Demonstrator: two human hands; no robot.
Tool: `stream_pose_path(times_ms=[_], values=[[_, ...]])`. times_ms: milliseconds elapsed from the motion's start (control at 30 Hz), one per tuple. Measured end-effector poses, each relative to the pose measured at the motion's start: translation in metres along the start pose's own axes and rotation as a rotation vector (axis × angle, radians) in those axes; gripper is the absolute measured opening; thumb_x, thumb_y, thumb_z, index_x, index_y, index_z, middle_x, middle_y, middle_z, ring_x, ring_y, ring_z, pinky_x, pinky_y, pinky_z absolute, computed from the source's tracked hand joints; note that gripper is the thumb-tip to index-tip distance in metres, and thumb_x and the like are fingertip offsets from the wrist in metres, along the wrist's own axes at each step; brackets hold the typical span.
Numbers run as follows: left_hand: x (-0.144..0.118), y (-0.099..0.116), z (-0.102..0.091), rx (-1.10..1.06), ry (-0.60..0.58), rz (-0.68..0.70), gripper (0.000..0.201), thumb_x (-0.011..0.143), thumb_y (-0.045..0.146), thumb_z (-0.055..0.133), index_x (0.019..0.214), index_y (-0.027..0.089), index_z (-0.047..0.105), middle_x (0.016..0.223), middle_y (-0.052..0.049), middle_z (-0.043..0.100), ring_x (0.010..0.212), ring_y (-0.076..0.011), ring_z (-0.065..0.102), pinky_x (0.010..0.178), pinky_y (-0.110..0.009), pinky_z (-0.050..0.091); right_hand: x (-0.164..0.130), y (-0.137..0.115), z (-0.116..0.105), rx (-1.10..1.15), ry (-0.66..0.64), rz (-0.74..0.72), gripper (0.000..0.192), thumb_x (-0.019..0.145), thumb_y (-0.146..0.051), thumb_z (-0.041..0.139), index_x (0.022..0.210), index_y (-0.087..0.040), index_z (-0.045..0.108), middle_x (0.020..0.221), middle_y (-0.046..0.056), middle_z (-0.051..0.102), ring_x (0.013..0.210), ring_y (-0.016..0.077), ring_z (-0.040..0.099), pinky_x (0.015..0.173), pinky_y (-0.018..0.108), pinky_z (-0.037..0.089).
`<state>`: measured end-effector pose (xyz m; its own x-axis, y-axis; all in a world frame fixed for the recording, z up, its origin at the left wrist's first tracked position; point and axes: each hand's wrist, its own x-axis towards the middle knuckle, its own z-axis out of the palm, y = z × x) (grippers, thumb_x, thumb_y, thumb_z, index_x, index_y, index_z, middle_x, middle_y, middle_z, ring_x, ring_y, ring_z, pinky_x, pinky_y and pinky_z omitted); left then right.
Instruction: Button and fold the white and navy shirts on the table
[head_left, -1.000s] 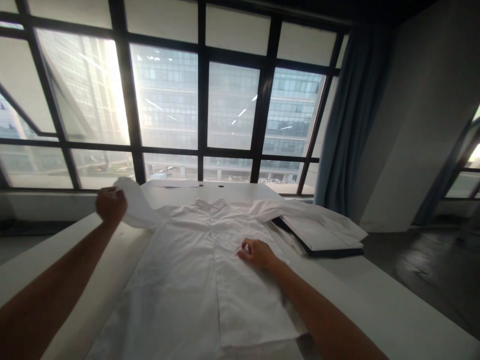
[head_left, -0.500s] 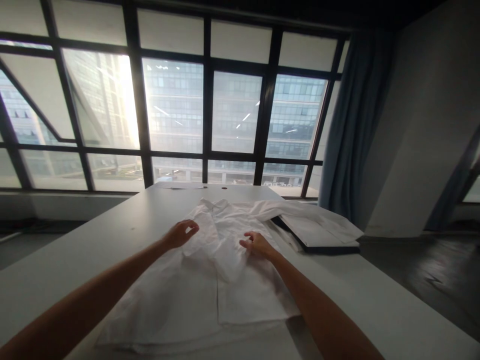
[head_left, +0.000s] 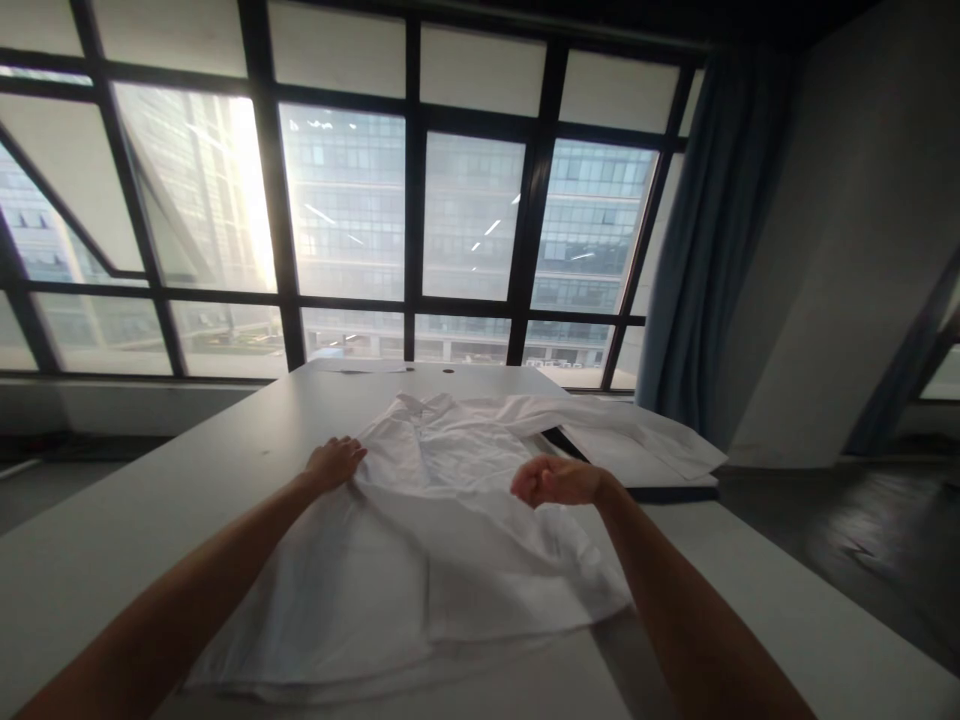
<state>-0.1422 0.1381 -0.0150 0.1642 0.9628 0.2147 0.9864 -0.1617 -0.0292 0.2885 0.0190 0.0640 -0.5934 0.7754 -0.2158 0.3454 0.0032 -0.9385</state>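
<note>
Windows (head_left: 345, 200) with dark frames fill the far wall above a long white table (head_left: 112, 530), a blue curtain (head_left: 705, 230) hanging at their right end. Spread on that table lies a white shirt (head_left: 420, 560), collar toward the glass, one sleeve trailing right over a dark flat board (head_left: 660, 492). The left hand (head_left: 334, 462) lies flat and open on the shirt's left shoulder edge, gripping nothing, while the right hand (head_left: 559, 482) hovers just above the cloth, fingers curled in, and whether it pinches fabric cannot be told.
</note>
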Motion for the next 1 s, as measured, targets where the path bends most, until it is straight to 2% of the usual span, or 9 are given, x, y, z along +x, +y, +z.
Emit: stream_pose_path(times_ms=[67,167,233,433,567,667,767,900,1000], values=[[0.011,0.004,-0.003,0.027,-0.024,-0.053,0.043,0.097,0.043,0.032,0.112,0.019,0.065,0.121,-0.012,0.064,0.110,-0.0293,0.058,0.091,-0.045,0.043,0.004,0.000,0.009,-0.041,-0.098,0.038,0.061,0.071,-0.068,0.067,0.088,-0.010,0.065,0.084,0.011,0.069,0.080,0.0205,0.066,0.078,0.033,0.050],[0.035,0.013,-0.009,0.030,-0.042,-0.058,0.041,0.095,0.042,0.036,0.115,0.019,0.064,0.126,-0.014,0.061,0.116,-0.0324,0.054,0.094,-0.051,0.039,0.022,0.000,0.030,-0.219,-0.087,0.152,0.064,0.067,-0.074,0.065,0.078,-0.011,0.065,0.074,0.007,0.067,0.067,0.0157,0.065,0.066,0.026,0.051],[0.054,0.022,-0.012,-0.003,-0.040,-0.018,0.040,0.095,0.040,0.037,0.120,0.021,0.061,0.130,-0.013,0.058,0.119,-0.0315,0.052,0.095,-0.050,0.040,0.032,0.000,0.045,-0.337,-0.096,0.235,0.061,0.067,-0.073,0.066,0.070,-0.012,0.064,0.067,0.004,0.065,0.059,0.0126,0.062,0.056,0.021,0.048],[0.117,0.042,-0.005,-0.052,-0.050,0.045,0.037,0.094,0.032,0.038,0.126,0.027,0.058,0.132,-0.009,0.058,0.119,-0.0264,0.053,0.094,-0.041,0.043,0.045,-0.002,0.076,-0.415,-0.203,0.295,0.049,0.069,-0.060,0.072,0.059,-0.013,0.061,0.056,-0.002,0.060,0.047,0.0081,0.055,0.047,0.017,0.045],[0.153,0.043,0.010,-0.093,-0.047,-0.027,0.041,0.093,0.038,0.043,0.129,0.023,0.056,0.132,-0.013,0.058,0.121,-0.0283,0.053,0.093,-0.041,0.044,0.048,-0.001,0.084,-0.353,-0.259,0.343,0.032,0.072,-0.040,0.074,0.059,-0.015,0.059,0.052,-0.005,0.058,0.044,0.0074,0.054,0.047,0.016,0.045],[0.174,0.038,0.023,-0.138,-0.053,-0.129,0.048,0.087,0.047,0.052,0.121,0.015,0.061,0.127,-0.020,0.060,0.116,-0.0316,0.057,0.087,-0.039,0.047,0.050,0.001,0.083,-0.304,-0.258,0.338,0.023,0.072,-0.026,0.070,0.059,-0.015,0.056,0.049,-0.006,0.056,0.043,0.0068,0.052,0.044,0.014,0.041],[0.191,0.028,0.029,-0.211,-0.082,-0.179,0.038,0.081,0.043,0.059,0.106,0.016,0.069,0.112,-0.015,0.069,0.100,-0.0259,0.065,0.078,-0.029,0.049,0.051,0.002,0.077,-0.220,-0.181,0.270,0.019,0.068,-0.018,0.067,0.058,-0.015,0.052,0.048,-0.007,0.051,0.041,0.0063,0.048,0.040,0.013,0.038],[0.207,0.002,0.024,-0.291,-0.015,-0.247,0.037,0.089,0.040,0.047,0.108,0.017,0.068,0.112,-0.011,0.070,0.100,-0.0212,0.065,0.074,-0.023,0.047,0.050,0.001,0.065,-0.026,-0.098,0.153,0.012,0.070,-0.021,0.062,0.064,-0.014,0.055,0.056,-0.005,0.053,0.045,0.0068,0.049,0.042,0.015,0.041],[0.210,-0.021,0.019,-0.313,0.040,-0.337,0.045,0.094,0.042,0.037,0.113,0.013,0.066,0.115,-0.014,0.068,0.104,-0.0232,0.064,0.075,-0.025,0.047,0.051,0.004,0.056,-0.022,0.082,0.164,0.012,0.075,-0.026,0.058,0.077,-0.014,0.059,0.061,-0.003,0.054,0.046,0.0076,0.050,0.040,0.016,0.039]])
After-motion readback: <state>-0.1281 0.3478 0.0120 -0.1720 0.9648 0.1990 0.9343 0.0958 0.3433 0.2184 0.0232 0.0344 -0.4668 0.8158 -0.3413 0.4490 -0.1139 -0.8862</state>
